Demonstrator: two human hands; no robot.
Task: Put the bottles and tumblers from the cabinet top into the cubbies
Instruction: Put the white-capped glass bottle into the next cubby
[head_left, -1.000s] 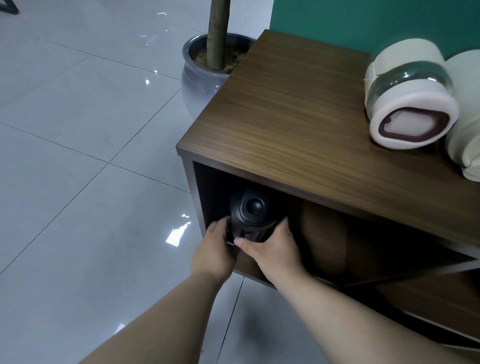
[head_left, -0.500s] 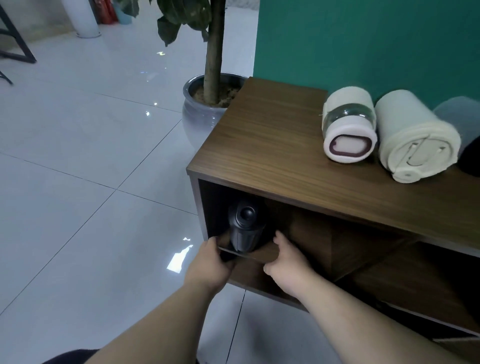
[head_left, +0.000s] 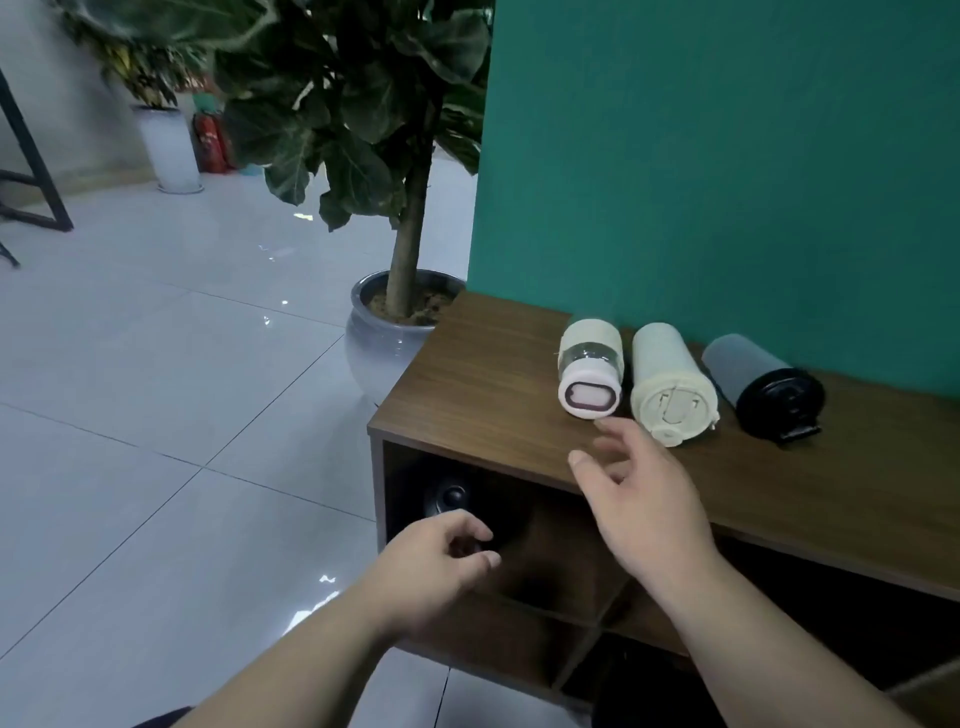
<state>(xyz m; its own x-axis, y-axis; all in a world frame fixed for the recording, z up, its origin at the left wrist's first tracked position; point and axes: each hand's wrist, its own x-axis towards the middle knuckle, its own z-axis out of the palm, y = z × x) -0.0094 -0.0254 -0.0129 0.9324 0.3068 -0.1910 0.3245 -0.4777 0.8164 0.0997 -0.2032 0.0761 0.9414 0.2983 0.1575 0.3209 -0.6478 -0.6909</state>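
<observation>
A dark bottle (head_left: 451, 500) lies inside the top left cubby of the wooden cabinet (head_left: 483, 405), its cap end facing out. My left hand (head_left: 436, 564) hovers just in front of that cubby, fingers loosely curled, holding nothing. My right hand (head_left: 636, 499) is raised over the cabinet's front edge, open, fingers spread towards the items on top. Three lie on their sides there: a cream bottle with a pink lid (head_left: 590, 374), a pale yellow tumbler (head_left: 670, 384) and a grey tumbler with a black lid (head_left: 763, 387).
A potted tree in a grey pot (head_left: 384, 332) stands on the tiled floor left of the cabinet. A green wall (head_left: 727, 156) backs the cabinet. More cubbies (head_left: 566, 561) sit right of and below the bottle. A black frame leg (head_left: 36, 171) stands far left.
Both hands have let go of the dark bottle, which stays in the cubby. My right hand has risen to the cabinet top; my left has drawn back slightly. The view has tilted upwards.
</observation>
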